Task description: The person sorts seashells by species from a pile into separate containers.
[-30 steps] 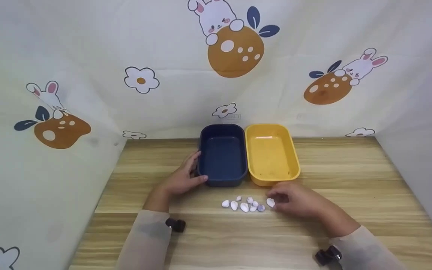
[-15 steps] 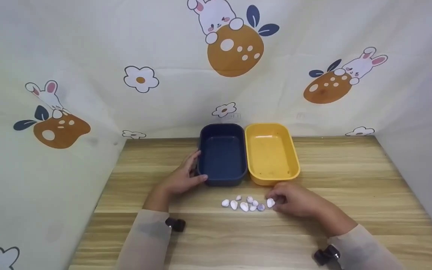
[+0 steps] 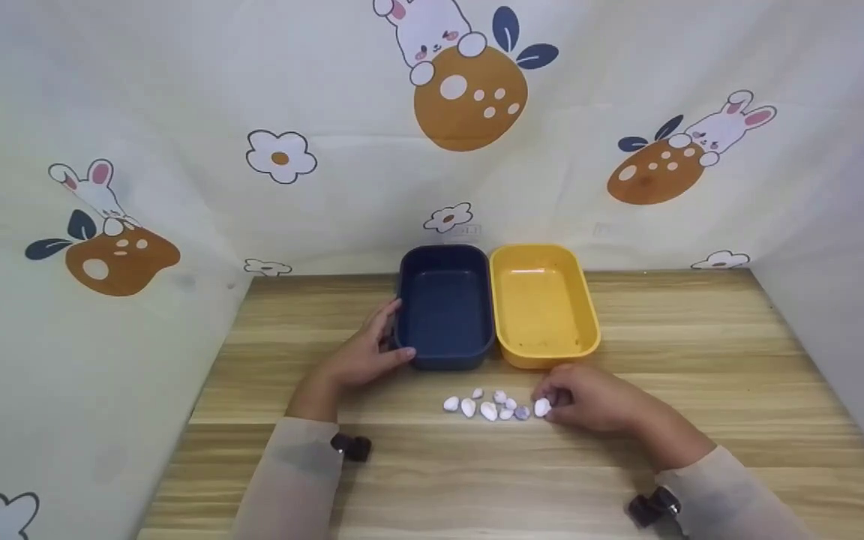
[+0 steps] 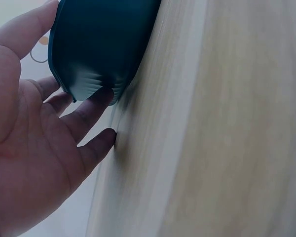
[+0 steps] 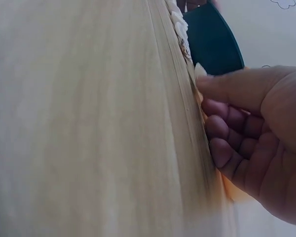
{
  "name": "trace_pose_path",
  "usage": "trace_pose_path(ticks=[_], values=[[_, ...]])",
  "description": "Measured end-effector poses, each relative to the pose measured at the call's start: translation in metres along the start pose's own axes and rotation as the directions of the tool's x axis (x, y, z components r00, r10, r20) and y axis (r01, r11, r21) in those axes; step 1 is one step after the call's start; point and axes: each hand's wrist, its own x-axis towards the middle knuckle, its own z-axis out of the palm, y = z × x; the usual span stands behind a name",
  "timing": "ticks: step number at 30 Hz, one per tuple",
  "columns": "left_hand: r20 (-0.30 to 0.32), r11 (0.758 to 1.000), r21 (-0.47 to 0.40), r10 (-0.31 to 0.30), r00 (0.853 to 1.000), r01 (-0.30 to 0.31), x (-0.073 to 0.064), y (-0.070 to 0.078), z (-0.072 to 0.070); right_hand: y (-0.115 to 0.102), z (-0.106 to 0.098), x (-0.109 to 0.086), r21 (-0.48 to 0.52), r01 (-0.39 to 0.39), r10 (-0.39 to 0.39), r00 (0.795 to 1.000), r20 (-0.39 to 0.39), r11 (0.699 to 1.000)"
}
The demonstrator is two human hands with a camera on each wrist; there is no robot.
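A white seashell (image 3: 542, 407) is pinched between the thumb and forefinger of my right hand (image 3: 593, 397), low over the wooden table. In the right wrist view this shell (image 5: 201, 70) pokes out past the thumb tip, and the other fingers curl beneath. Left of it lies a loose row of small white and purplish seashells (image 3: 489, 411). My left hand (image 3: 364, 358) rests against the left side of a dark blue bin (image 3: 445, 360). Seen from the left wrist, its spread fingers (image 4: 91, 111) lie along the bin's side wall (image 4: 101, 44), with the thumb near the rim.
A yellow bin (image 3: 548, 358) stands directly right of the blue one, with a few dark specks inside. Both stand near the back of the wooden table (image 3: 432, 480). A cloth printed with rabbits and flowers (image 3: 357, 90) hangs behind and at both sides.
The shell in my right fingers has turned slightly and shows more of its face. My left hand stays on the blue bin, and both bins stand as before.
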Motion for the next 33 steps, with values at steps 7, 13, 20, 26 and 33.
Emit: trace_pose_path(ticks=[7, 13, 20, 26, 33], values=[[-0.001, 1.000, 0.012, -0.004, 1.000, 0.004, 0.001, 0.001, 0.000, -0.021, -0.013, 0.001, 0.074, -0.007, 0.006, 1.000, 0.013, 0.997], [-0.006, 1.000, 0.008, -0.005, 1.000, 0.005, 0.001, -0.001, 0.000, -0.028, -0.027, 0.007, 0.093, -0.038, 0.044, 0.997, -0.061, 0.995], [-0.010, 1.000, 0.005, -0.011, 1.000, 0.011, 0.000, -0.002, 0.000, -0.028, -0.039, 0.024, 0.152, -0.070, 0.096, 0.981, -0.166, 0.986], [0.004, 1.000, -0.021, -0.015, 1.000, 0.015, 0.000, -0.003, 0.001, -0.035, -0.042, 0.047, 0.198, -0.072, 0.113, 0.971, -0.209, 0.978], [0.002, 0.999, -0.035, -0.014, 1.000, 0.014, 0.000, 0.000, 0.001, -0.047, -0.043, 0.067, 0.210, -0.064, 0.113, 0.967, -0.229, 0.976]])
